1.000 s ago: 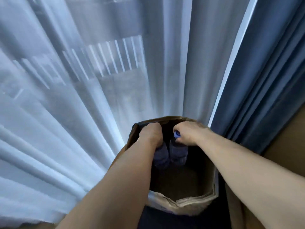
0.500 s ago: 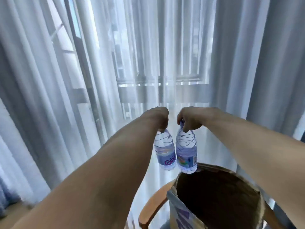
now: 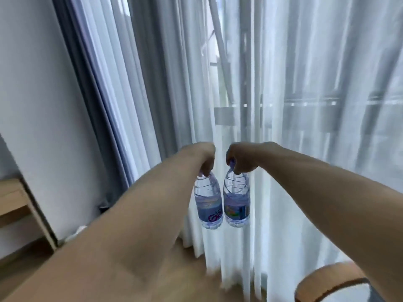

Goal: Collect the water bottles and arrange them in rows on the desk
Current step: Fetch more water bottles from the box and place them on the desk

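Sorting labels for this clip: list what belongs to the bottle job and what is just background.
Job: left hand gripping the left bottle by its neck; right hand gripping the right bottle by its neck.
Background: sheer curtain; blue curtain; wooden chair, lower right; wooden furniture at left, maybe the desk, cannot tell.

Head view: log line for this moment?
left grip: holds left bottle top | right grip: holds right bottle top | bottles: hanging upright, side by side
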Demonstrator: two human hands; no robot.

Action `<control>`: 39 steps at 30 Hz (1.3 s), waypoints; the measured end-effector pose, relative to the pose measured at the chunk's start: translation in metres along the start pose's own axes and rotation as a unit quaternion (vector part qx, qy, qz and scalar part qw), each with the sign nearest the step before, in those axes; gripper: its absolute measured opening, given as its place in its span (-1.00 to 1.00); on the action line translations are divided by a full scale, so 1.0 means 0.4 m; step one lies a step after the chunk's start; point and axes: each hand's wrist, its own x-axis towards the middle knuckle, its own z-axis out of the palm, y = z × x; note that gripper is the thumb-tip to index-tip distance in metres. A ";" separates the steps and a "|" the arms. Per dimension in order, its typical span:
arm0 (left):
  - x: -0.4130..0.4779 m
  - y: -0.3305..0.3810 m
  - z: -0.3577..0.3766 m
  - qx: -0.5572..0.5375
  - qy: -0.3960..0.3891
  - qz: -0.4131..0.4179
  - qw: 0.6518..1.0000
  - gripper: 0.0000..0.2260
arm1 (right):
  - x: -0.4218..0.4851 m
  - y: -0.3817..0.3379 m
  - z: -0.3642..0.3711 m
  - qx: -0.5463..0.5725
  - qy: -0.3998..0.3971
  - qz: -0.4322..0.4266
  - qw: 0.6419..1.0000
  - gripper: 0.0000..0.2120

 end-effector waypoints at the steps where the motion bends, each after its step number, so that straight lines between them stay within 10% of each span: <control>1: -0.004 -0.060 0.011 0.001 -0.009 -0.008 1.000 -0.79 | 0.036 -0.055 0.001 -0.010 0.002 -0.015 1.000 -0.71; 24: -0.114 -1.292 0.246 -0.078 -0.035 -0.319 0.944 -0.76 | 0.659 -1.184 -0.047 0.003 0.017 -0.345 0.938 -0.95; 28: -0.076 -1.467 0.264 -0.082 -0.048 -0.366 0.926 -0.75 | 0.791 -1.333 -0.068 -0.005 0.016 -0.385 0.923 -0.67; 39: -0.026 -1.917 0.307 -0.129 -0.046 -0.472 0.871 -0.82 | 1.139 -1.740 -0.130 -0.032 0.033 -0.486 0.873 -0.69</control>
